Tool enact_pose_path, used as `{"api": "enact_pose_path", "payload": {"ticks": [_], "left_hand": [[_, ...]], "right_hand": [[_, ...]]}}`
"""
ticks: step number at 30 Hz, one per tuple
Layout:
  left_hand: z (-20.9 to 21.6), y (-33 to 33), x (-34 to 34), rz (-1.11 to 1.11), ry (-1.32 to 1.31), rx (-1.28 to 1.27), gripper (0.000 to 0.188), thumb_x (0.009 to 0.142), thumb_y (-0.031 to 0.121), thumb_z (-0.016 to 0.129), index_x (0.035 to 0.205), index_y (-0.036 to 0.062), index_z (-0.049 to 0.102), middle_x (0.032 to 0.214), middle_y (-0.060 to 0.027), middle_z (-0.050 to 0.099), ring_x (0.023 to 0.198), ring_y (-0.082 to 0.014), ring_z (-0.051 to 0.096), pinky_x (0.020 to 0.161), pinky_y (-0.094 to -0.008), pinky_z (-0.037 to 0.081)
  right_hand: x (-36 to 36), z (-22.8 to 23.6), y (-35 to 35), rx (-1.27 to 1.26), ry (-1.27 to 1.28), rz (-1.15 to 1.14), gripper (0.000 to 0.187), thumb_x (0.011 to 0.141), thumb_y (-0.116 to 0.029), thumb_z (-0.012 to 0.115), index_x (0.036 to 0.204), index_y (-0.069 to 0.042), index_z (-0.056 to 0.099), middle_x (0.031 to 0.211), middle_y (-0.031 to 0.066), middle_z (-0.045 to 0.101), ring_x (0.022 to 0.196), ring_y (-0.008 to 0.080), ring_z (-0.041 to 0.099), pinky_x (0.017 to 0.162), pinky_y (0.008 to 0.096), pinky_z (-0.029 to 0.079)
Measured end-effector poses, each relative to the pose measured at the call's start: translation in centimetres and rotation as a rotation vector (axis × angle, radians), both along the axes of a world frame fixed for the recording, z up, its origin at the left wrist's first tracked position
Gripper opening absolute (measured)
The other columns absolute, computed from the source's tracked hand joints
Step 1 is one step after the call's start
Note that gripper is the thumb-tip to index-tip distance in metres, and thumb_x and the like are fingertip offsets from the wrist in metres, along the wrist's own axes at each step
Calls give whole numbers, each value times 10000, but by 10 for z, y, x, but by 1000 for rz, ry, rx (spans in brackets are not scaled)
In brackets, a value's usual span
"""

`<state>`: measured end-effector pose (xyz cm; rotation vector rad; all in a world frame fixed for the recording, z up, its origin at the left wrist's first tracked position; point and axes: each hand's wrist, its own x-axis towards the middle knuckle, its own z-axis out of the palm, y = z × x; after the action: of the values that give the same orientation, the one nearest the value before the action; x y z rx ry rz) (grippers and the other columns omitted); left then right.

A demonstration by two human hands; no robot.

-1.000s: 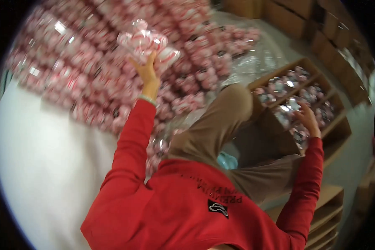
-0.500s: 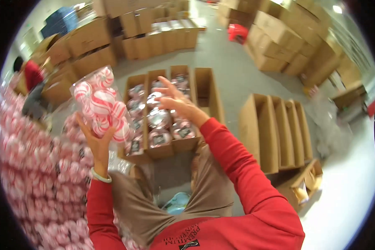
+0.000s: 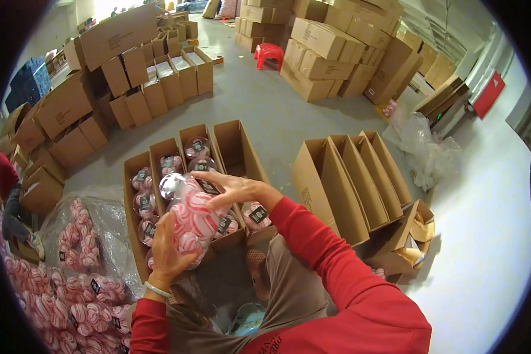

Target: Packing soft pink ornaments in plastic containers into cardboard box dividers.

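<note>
Between my two hands is a clear plastic pack of red-and-white striped balls [image 3: 196, 217], tilted above the filled cartons. My left hand [image 3: 172, 251] grips its lower left side, thumb on the near end. Fingers of my right hand [image 3: 233, 190] wrap its upper right side, by a black label. Under and around it, narrow open cartons [image 3: 137, 215] hold similar packs with black labels. A shiny silver round end [image 3: 171, 185] shows just beyond the held pack; whether it belongs to that pack I cannot tell.
An unfilled carton [image 3: 237, 147] adjoins the filled row; several more open cartons [image 3: 330, 189] stand at right. Striped-ball packs [image 3: 71, 295] pile at left beside plastic sheeting [image 3: 109, 206]. Stacked boxes, a red stool [image 3: 269, 55] and another person [image 3: 9, 194] are farther off.
The pack has moved right and down, from my raised left hand to over the cartons. My right hand has come down onto it and closed. The view has shifted to the right.
</note>
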<state>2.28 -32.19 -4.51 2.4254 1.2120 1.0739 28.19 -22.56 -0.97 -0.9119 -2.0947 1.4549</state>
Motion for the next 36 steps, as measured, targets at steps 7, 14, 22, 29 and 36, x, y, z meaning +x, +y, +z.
{"api": "enact_pose_path", "payload": {"ticks": [7, 14, 22, 29, 36], "left_hand": [[1, -6, 10, 27, 189, 13, 979, 573, 307, 806, 1389, 34, 339, 1296, -242, 448, 1172, -421, 459, 982, -474, 390], [23, -1, 24, 141, 168, 80, 933, 621, 250, 789, 1429, 124, 339, 1356, -206, 391, 1247, -385, 390, 999, -488, 329], [60, 3, 10, 383, -49, 90, 736, 693, 77, 741, 1358, 74, 426, 1267, -195, 484, 1166, -368, 481, 980, -412, 402], [39, -3, -5, 425, 4, -10, 523, 731, 138, 720, 1217, 42, 551, 1212, -176, 527, 1127, -344, 504, 963, -420, 408], [34, -11, 4, 377, 85, -64, 487, 732, 150, 716, 1185, 46, 574, 1203, -155, 546, 1124, -337, 519, 959, -409, 419]], "right_hand": [[8, -8, -12, -9, -4, -107, 1026, 693, -530, 712, 1486, -129, 200, 1495, 170, 262, 1391, 326, 231, 1138, 422, 191], [54, -12, 16, 149, 164, -514, 898, 706, -371, 773, 1435, -87, 333, 1248, 135, 464, 1167, 233, 474, 972, 356, 405], [150, -32, 60, 852, -267, -1154, 877, 655, -496, 747, 1357, -70, 440, 1204, 255, 461, 1090, 366, 493, 953, 429, 407], [165, -76, 45, 919, -729, -1018, 872, 621, -546, 716, 1368, -211, 417, 1282, 230, 416, 1153, 400, 453, 957, 491, 404], [115, -127, 17, 426, -1148, -387, 880, 672, -516, 650, 1438, -326, 263, 1422, 182, 287, 1264, 444, 330, 977, 602, 348]]}}
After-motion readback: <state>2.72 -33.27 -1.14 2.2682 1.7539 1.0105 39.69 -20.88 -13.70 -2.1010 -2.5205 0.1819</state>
